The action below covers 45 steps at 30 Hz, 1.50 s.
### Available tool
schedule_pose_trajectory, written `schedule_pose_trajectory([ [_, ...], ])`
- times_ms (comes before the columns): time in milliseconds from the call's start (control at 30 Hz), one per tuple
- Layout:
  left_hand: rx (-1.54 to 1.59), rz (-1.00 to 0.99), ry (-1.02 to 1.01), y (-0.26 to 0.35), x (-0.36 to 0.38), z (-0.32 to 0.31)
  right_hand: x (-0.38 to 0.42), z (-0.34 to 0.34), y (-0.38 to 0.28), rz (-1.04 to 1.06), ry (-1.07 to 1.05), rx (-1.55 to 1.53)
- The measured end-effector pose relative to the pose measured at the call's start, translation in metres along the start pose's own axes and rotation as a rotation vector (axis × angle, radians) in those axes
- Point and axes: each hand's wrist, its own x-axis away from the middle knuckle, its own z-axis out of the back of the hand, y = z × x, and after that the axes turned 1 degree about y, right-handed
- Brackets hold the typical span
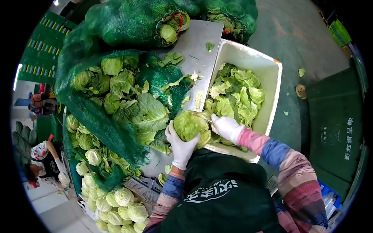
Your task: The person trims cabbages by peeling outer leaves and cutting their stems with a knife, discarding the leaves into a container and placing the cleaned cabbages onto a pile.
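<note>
A round green cabbage (189,125) is held over the near edge of the metal table. My left hand (182,146), in a white glove, wraps round its left and lower side. At its right side is my right hand (227,128), also gloved, closed on the handle of a small knife whose metal shows against the cabbage. Under and beyond my right hand, a white foam box (276,83) holds many loose cabbage leaves (243,93). Left of the cabbage, large outer leaves (149,112) lie at the mouth of an open green net bag (112,128) with whole cabbages inside.
Full net bags (124,25) lie at the far side of the metal table (198,39). Pale trimmed cabbages (124,197) are piled at the lower left. A large green bin (334,112) stands at the right. Another person (48,159) works at the far left.
</note>
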Motion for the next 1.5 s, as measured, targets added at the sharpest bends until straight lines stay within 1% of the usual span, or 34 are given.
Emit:
schedule_pose_trajectory([
  [33, 0.000, 0.042, 0.007, 0.002, -0.006, -0.004, -0.003, 0.006, 0.002, 0.005, 0.006, 0.011],
  [67, 0.001, 0.016, 0.001, -0.001, -0.011, -0.006, -0.004, 0.010, 0.001, -0.005, -0.007, 0.029],
  [100, 0.001, -0.023, 0.037, -0.003, -0.012, 0.002, -0.004, 0.015, -0.010, 0.022, 0.036, 0.044],
  [167, -0.045, -0.115, -0.009, -0.004, -0.002, 0.007, 0.009, 0.019, -0.021, -0.019, -0.079, 0.068],
  [200, -0.058, -0.115, 0.012, -0.002, 0.001, 0.003, 0.007, 0.013, -0.015, -0.058, -0.103, -0.004],
  [233, -0.056, -0.125, 0.023, -0.003, 0.003, 0.002, -0.009, 0.000, -0.004, -0.042, -0.076, -0.001],
  [300, -0.092, -0.171, -0.009, 0.004, 0.008, 0.008, -0.019, -0.041, 0.016, -0.072, -0.083, -0.091],
  [333, -0.071, -0.177, 0.001, -0.003, 0.011, 0.008, -0.023, -0.043, 0.017, 0.032, -0.034, 0.016],
  [367, -0.079, -0.170, -0.001, -0.014, 0.016, 0.010, -0.017, -0.051, 0.021, 0.035, -0.040, 0.008],
  [433, 0.154, -0.207, -0.061, -0.029, 0.015, 0.020, 0.002, -0.024, 0.006, -0.185, -0.169, -0.523],
  [467, 0.192, -0.204, -0.092, -0.034, 0.018, 0.024, 0.006, -0.036, 0.013, -0.157, -0.207, -0.788],
  [500, 0.195, -0.204, -0.087, -0.033, 0.019, 0.026, 0.008, -0.040, 0.010, -0.132, -0.240, -0.922],
  [567, 0.202, -0.238, -0.131, -0.029, 0.018, 0.028, 0.011, -0.042, 0.009, -0.079, -0.202, -1.079],
  [600, 0.151, -0.285, -0.145, -0.027, 0.016, 0.030, 0.014, -0.038, 0.008, -0.034, -0.172, -1.104],
  [633, 0.151, -0.284, -0.133, -0.026, 0.012, 0.031, 0.012, -0.034, 0.010, -0.026, -0.177, -1.097],
  [700, 0.143, -0.385, -0.226, -0.025, 0.006, 0.033, 0.007, -0.028, 0.013, 0.014, -0.097, -0.986],
  [733, 0.196, -0.357, -0.246, -0.028, 0.001, 0.032, 0.006, -0.024, 0.008, 0.078, -0.005, -0.982],
  [767, 0.250, -0.258, -0.283, -0.040, -0.006, 0.032, 0.008, -0.021, 0.001, 0.082, -0.011, -0.977],
  [800, 0.547, -0.124, -0.329, -0.040, -0.012, 0.033, 0.011, -0.018, -0.007, 0.063, 0.056, -0.900],
  [833, 0.550, -0.086, -0.286, -0.039, -0.011, 0.031, 0.014, -0.016, -0.015, 0.044, 0.122, -0.826],
  [900, 0.560, -0.010, -0.201, -0.031, -0.007, 0.029, 0.020, -0.013, -0.024, 0.026, 0.132, -0.809],
  [933, 0.579, 0.177, -0.186, -0.036, -0.007, 0.022, 0.020, -0.012, -0.025, 0.036, 0.139, -0.740],
  [1000, 0.826, 0.503, -0.275, -0.022, -0.003, 0.025, 0.008, -0.018, -0.009, 0.051, 0.116, -0.644],
  [1033, 0.831, 0.505, -0.268, -0.027, -0.005, 0.021, 0.014, -0.008, -0.010, -0.035, 0.115, -0.852],
  [1067, 0.698, 0.461, -0.191, -0.038, -0.007, 0.013, 0.008, -0.006, 0.002, -0.174, 0.136, -0.865],
  [1100, 0.641, 0.438, -0.155, -0.045, -0.010, 0.008, 0.002, -0.006, 0.017, -0.313, 0.161, -0.875],
  [1167, 0.521, 0.397, -0.083, -0.059, -0.016, -0.002, 0.003, -0.007, 0.032, -0.352, 0.300, -0.510],
  [1200, 0.540, 0.384, -0.057, -0.059, -0.017, -0.004, 0.007, -0.011, 0.027, -0.254, 0.408, -0.496],
  [1233, 0.557, 0.377, -0.037, -0.059, -0.015, -0.006, 0.012, -0.015, 0.016, -0.085, 0.496, -0.348],
  [1300, 0.575, 0.376, -0.029, -0.053, -0.009, -0.008, 0.031, -0.010, -0.013, 0.051, 0.350, -0.321],
  [1367, 0.646, 0.380, -0.015, -0.036, -0.006, -0.004, 0.025, -0.030, -0.020, 0.170, 0.564, -0.119],
  [1400, 0.654, 0.377, -0.009, -0.035, -0.006, -0.003, 0.024, -0.030, -0.025, 0.215, 0.600, -0.076],
  [1433, 0.652, 0.377, -0.015, -0.034, -0.006, -0.003, 0.023, -0.028, -0.029, 0.209, 0.602, -0.078],
  [1500, 0.678, 0.381, -0.002, -0.030, -0.008, -0.001, 0.022, -0.021, -0.038, 0.127, 0.399, 0.043],
])
